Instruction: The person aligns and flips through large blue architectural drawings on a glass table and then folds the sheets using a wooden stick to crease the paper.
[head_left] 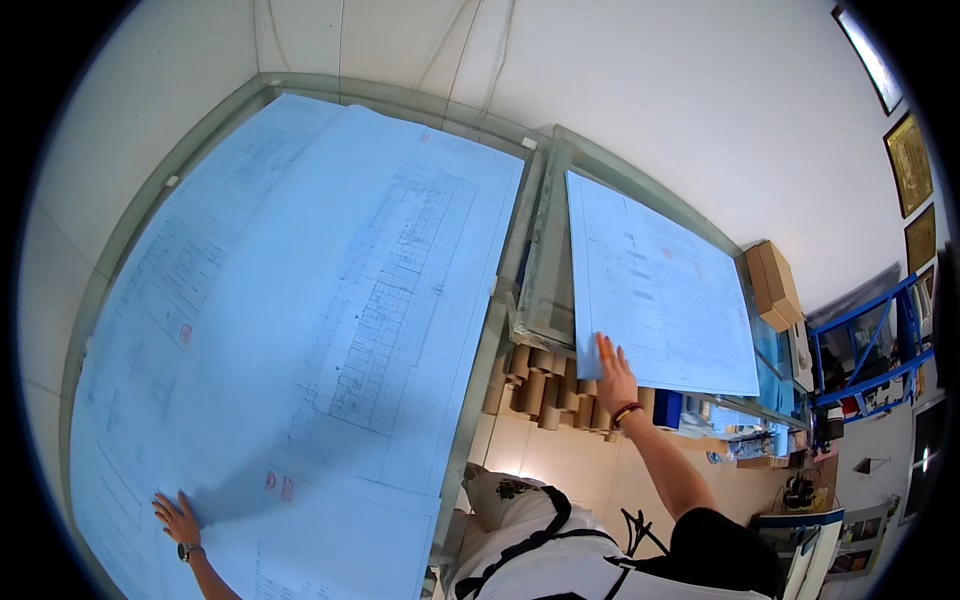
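A large light-blue sheet printed with line drawings (pixel 270 290) covers most of the glass-topped table (pixel 480 345) on the left. My left hand (pixel 178 520) rests on its near left part, fingers spread and palm down, with a watch at the wrist. On the glass-topped table (pixel 545 285) to the right lies a smaller blue printed sheet (pixel 665 270); whether it is one sheet or a stack, I cannot tell. My right hand (pixel 615 375) lies on its near edge with fingers stretched out, gripping nothing visible. Bands circle that wrist.
Below the right table stand several brown cardboard tubes (pixel 550 395). A cardboard box (pixel 770 285) sits at that table's far right end. Beyond it is a blue metal rack (pixel 865 345) with things on it. White walls (pixel 640 80) border both tables.
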